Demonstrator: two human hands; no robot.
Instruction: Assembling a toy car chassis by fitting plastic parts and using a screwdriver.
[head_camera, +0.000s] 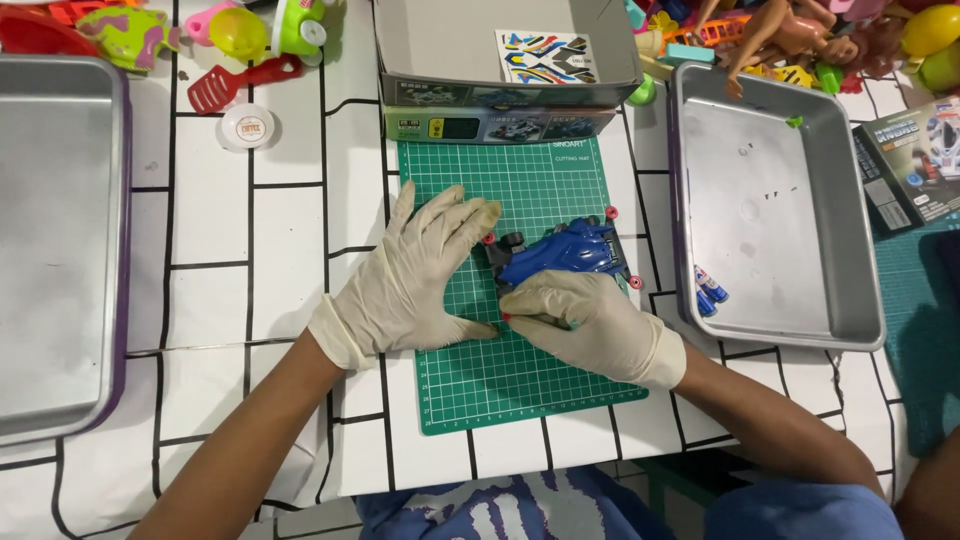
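Right hand (590, 325) clenched over blue toy car's (562, 252) near side, long axis left-right, left hand (415, 275) flat, released, just beside.

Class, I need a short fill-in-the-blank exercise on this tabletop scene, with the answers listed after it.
1. The toy car under the right hand is ____ in colour.
2. The car sits on a ____ cutting mat.
3. Both hands wear pale ____; the left hand lies flat beside the car.
4. The two small batteries lie inside the metal ____ on the right.

Missing words: blue; green; gloves; tray
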